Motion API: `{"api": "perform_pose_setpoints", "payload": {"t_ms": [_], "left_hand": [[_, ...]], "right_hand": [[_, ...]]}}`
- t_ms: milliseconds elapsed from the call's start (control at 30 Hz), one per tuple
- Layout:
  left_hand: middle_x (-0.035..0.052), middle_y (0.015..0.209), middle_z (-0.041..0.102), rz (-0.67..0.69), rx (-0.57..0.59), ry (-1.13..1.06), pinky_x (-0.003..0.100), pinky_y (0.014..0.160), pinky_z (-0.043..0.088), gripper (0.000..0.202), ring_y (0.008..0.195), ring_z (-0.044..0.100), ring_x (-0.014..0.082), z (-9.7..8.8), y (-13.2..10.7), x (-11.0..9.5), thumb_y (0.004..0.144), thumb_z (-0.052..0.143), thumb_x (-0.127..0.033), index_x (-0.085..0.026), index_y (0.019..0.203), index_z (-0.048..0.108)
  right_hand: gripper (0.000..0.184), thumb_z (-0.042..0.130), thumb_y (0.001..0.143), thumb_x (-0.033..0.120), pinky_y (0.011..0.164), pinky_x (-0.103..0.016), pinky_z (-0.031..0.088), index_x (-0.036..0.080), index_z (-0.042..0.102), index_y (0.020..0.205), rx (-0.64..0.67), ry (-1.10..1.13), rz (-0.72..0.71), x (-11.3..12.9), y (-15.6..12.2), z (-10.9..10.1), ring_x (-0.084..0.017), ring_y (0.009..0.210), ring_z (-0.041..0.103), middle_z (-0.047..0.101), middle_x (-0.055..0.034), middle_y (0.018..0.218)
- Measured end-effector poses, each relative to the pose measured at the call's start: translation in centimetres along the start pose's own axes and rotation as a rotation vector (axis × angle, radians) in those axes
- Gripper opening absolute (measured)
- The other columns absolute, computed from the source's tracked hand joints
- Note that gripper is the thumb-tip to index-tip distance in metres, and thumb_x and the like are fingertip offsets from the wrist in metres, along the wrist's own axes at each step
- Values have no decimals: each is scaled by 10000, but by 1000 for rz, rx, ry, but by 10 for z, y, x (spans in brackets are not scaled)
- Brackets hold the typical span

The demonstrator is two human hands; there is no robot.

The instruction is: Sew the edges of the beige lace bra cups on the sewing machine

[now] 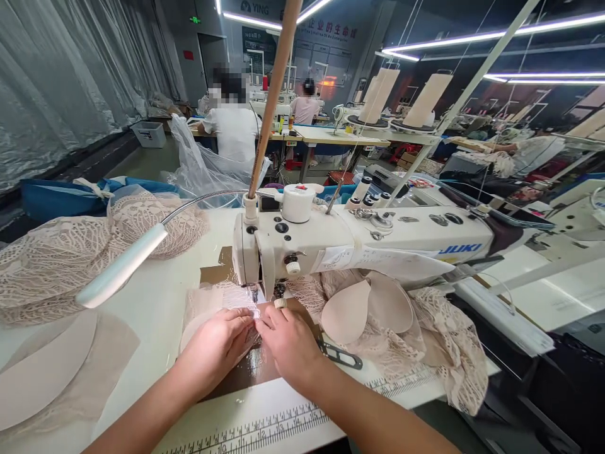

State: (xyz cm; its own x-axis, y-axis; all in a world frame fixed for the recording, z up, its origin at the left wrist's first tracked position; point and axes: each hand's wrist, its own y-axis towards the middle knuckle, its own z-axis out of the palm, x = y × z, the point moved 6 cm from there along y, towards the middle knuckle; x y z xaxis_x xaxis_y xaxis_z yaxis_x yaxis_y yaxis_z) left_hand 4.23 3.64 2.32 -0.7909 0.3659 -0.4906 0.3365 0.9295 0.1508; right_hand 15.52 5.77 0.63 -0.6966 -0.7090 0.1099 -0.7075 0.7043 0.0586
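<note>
A white sewing machine [321,246] stands across the table, its needle and presser foot [255,294] just beyond my fingertips. Beige lace fabric [201,309] lies under the foot. My left hand [220,337] grips the fabric's near edge, fingers curled together. Close beside it, my right hand [288,340] pinches the same fabric in front of the foot. Both hands rest over the brown-taped machine bed [255,372]. To the right, beige bra cups [347,310] lie on more lace.
Heaped lace [155,221] and loose beige cups [47,372] lie at left. A lamp [123,265] on a bent neck reaches over the table. A printed ruler [265,432] runs along the front edge. Thread cones [378,94] stand behind. People sit at machines farther back.
</note>
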Motion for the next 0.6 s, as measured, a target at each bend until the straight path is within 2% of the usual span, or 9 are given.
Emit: {"api": "perform_pose_setpoints", "payload": {"t_ms": [67,167,367,500,600], "left_hand": [[123,1120,681,73,-65,88,339,765,529,339,914,630,236,6,2,8,961,365,-274,-174,1031,681],[149,1174,669,151,-93,183,349,721,537,355,866,630,245,14,6,14,956,363,-244,-139,1037,693],[158,1052,705,206,-99,214,331,701,513,340,818,610,229,7,17,19,949,381,-218,-132,941,710],[131,885,718,216,-81,171,339,721,492,334,797,589,231,6,19,24,950,388,-222,-152,915,712],[118,835,714,202,-89,128,339,721,480,321,787,582,232,5,19,27,946,405,-230,-166,902,716]], "right_hand": [[284,430,903,97,727,-341,452,195,628,1082,12,-7,26,0,4,0,-226,871,534,620,-90,985],[277,446,906,124,740,-347,459,200,630,1099,24,10,47,-1,9,-1,-233,890,540,631,-100,1009],[331,473,892,142,697,-342,450,230,613,1179,3,42,145,-8,18,-3,-240,865,557,638,-117,977],[348,456,889,135,700,-353,451,230,615,1184,5,42,160,-8,19,-1,-252,868,562,640,-122,959],[362,459,879,127,700,-360,450,220,610,1195,-3,42,146,-7,18,0,-257,871,557,639,-133,971]]}}
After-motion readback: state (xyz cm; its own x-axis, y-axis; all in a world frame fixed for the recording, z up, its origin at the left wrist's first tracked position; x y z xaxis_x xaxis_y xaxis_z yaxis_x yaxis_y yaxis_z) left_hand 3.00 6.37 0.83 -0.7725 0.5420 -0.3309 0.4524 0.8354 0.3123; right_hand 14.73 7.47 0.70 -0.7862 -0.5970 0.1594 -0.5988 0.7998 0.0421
